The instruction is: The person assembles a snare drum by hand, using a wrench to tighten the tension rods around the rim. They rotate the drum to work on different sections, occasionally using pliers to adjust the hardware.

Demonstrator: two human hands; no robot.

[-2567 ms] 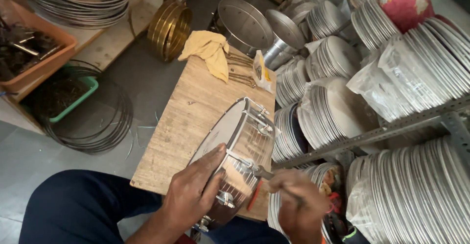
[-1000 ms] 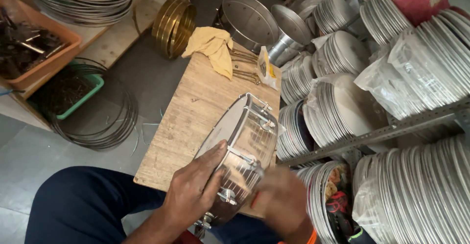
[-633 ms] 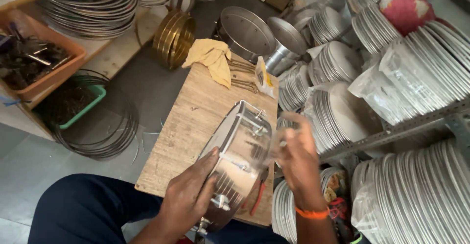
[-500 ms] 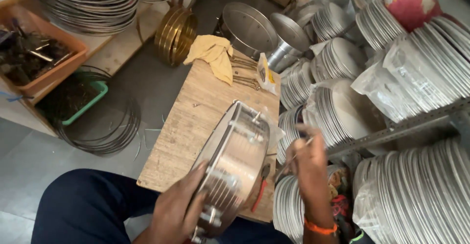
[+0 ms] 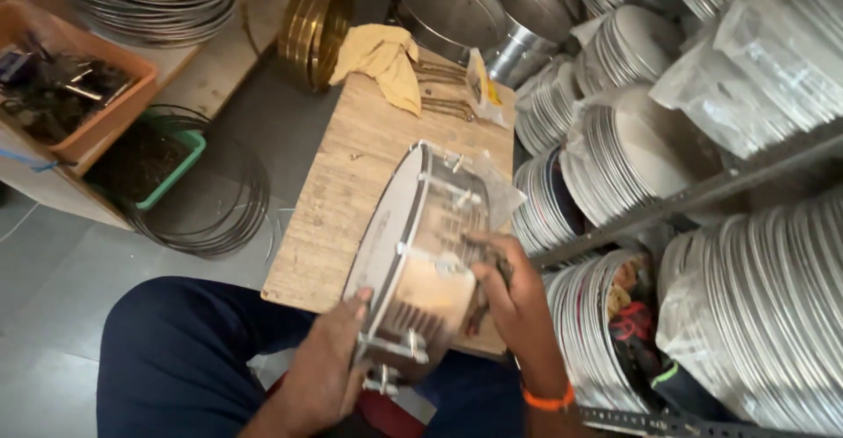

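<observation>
A shiny metal drum (image 5: pixel 421 245) with tension rods along its side stands on edge on a wooden board (image 5: pixel 351 174), its pale skin facing left. My left hand (image 5: pixel 329 363) grips the drum's near rim from below. My right hand (image 5: pixel 509 293) presses on the drum's metal side, fingers curled around a small dark tool that is mostly hidden. An orange band circles my right wrist (image 5: pixel 549 398).
A yellow cloth (image 5: pixel 382 56) lies at the board's far end beside a small packet (image 5: pixel 483 91). Stacks of steel plates (image 5: pixel 632 148) fill shelves on the right. Brass rings (image 5: pixel 316 21), metal hoops (image 5: pixel 211 218), an orange tray (image 5: pixel 75 95) and a green tray (image 5: pixel 158 170) sit left.
My right hand swung out to the right away from the drum, then came back onto its metal side. The drum was turned, its skin now facing left.
</observation>
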